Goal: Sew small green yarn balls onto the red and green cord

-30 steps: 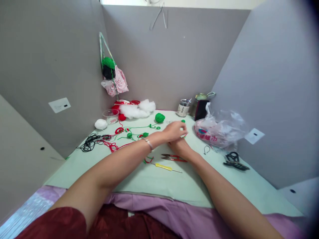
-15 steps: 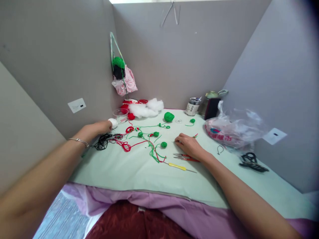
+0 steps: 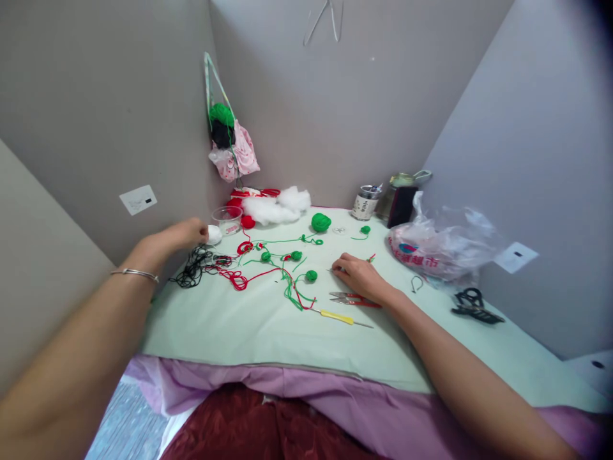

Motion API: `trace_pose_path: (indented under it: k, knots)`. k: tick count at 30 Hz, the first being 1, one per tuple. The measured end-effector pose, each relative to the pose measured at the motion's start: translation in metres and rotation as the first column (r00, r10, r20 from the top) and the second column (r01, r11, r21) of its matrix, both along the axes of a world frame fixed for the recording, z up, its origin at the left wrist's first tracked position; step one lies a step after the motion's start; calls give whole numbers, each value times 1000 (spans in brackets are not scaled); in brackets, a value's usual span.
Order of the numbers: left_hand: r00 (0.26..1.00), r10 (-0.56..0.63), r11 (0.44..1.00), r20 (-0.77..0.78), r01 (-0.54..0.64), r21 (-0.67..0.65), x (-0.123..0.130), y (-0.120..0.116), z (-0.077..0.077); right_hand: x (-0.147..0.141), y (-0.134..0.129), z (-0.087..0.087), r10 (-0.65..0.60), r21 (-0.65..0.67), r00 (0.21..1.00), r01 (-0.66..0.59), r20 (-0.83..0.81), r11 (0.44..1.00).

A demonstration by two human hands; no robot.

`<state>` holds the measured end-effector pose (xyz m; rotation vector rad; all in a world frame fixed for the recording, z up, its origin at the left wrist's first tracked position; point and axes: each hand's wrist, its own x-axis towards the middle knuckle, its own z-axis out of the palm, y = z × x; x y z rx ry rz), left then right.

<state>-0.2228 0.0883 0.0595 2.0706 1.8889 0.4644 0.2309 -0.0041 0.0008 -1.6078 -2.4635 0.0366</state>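
My left hand [image 3: 188,234] is at the far left, its fingers curled together beside a white ball [image 3: 214,235] and above a black yarn tangle [image 3: 194,267]. Whatever its fingers pinch is too small to make out. On the right, my right hand [image 3: 354,273] rests on the table with fingers bent together; a small red and green bit shows behind it, and what the fingertips hold is hidden. Red-handled snips [image 3: 357,299] lie just below that wrist. A yellow crochet hook [image 3: 337,317] lies nearer the front, beside red and green yarn strands [image 3: 292,291].
White stuffing [image 3: 275,209], a clear tub [image 3: 228,221] and a green yarn ball [image 3: 320,222] lie at the back. A pen tin [image 3: 366,204], a dark phone [image 3: 402,207], a plastic bag [image 3: 440,246] and a black hair clip [image 3: 474,306] stand or lie to the right.
My left hand has drawn back slightly from the white ball, toward the left and up. My right hand stays in place by the snips. The whole view has shifted a little.
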Motion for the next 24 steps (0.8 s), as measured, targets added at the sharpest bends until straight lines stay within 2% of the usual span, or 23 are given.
trace_pose_path:
  k: [2, 4, 6, 9, 12, 14, 18, 21, 24]
  knots:
    - [998, -55, 998, 16, 55, 20, 5, -9, 20, 0, 0, 0, -4, -4, 1000, 4, 1, 1000]
    - [967, -207, 977, 148, 194, 93, 17, -21, 39, -2, -1, 2, -16, -10, 1000, 16, 19, 1000]
    - [921, -289, 956, 261, 267, 119, 34, -35, 52, -6, -2, 8, -27, -6, 999, 27, 33, 1000]
    - [862, -328, 945, 386, 300, 133, 62, -51, 61, -15, -6, 24, -10, 24, 999, 11, -51, 1000]
    - [809, -382, 924, 447, 341, 173, 88, -59, 62, -28, -12, 47, 34, 23, 958, -29, -284, 999]
    - [778, -418, 908, 470, 374, 189, 102, -62, 60, -38, -16, 62, 50, -49, 880, -84, -473, 995]
    - [737, -481, 876, 474, 420, 237, 129, -68, 61, -65, -16, 80, -4, -224, 648, -258, -762, 940]
    - [709, -520, 852, 477, 474, 223, 148, -72, 61, -90, -10, 78, -67, -269, 479, -366, -875, 891]
    - [662, -537, 831, 523, 523, 191, 161, -71, 56, -112, 0, 67, -111, -274, 326, -514, -939, 812]
